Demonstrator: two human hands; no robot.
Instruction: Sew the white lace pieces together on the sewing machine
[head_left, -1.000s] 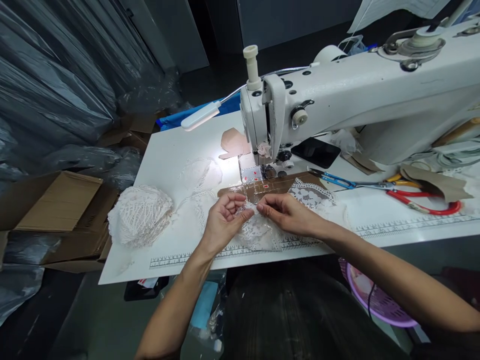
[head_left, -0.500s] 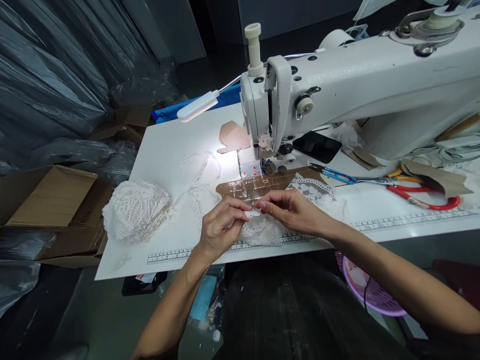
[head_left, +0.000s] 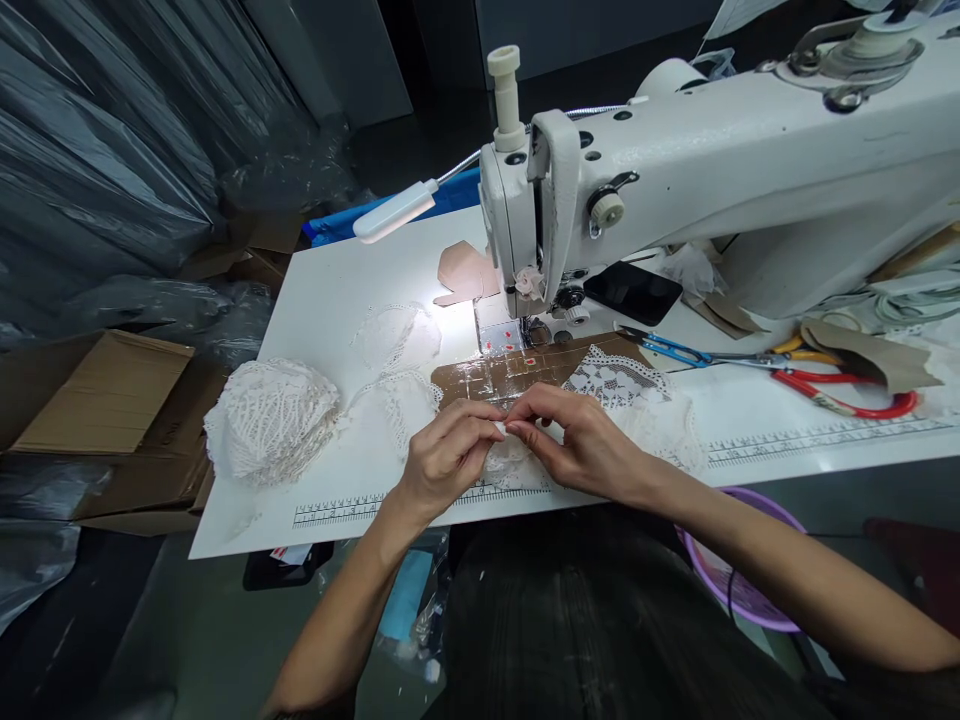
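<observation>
Just in front of the sewing machine [head_left: 525, 250], my left hand [head_left: 450, 455] and my right hand [head_left: 574, 435] meet fingertip to fingertip. Both hands pinch the edge of a white lace piece [head_left: 514, 468], which hangs below the fingers over the table edge strip. The exact spot they grip is small and partly hidden by the fingertips. Behind them lies a brown taped sheet [head_left: 480, 378] beside the needle plate. More white lace [head_left: 615, 380] rests to the right of the fingers, partly over the brown sheet.
A bundle of white lace [head_left: 274, 420] sits at the left, with lace [head_left: 397, 335] trailing toward the machine. Pink pieces [head_left: 465, 272] lie behind. To the right are a black phone [head_left: 634, 292], blue snips [head_left: 675, 350] and red-handled scissors [head_left: 847, 392]. A purple basket [head_left: 750, 610] stands below.
The fingertips of both hands have drawn together. My right hand has shifted slightly left and lower, and its fingers are more bent. The lace by its wrist has moved a little.
</observation>
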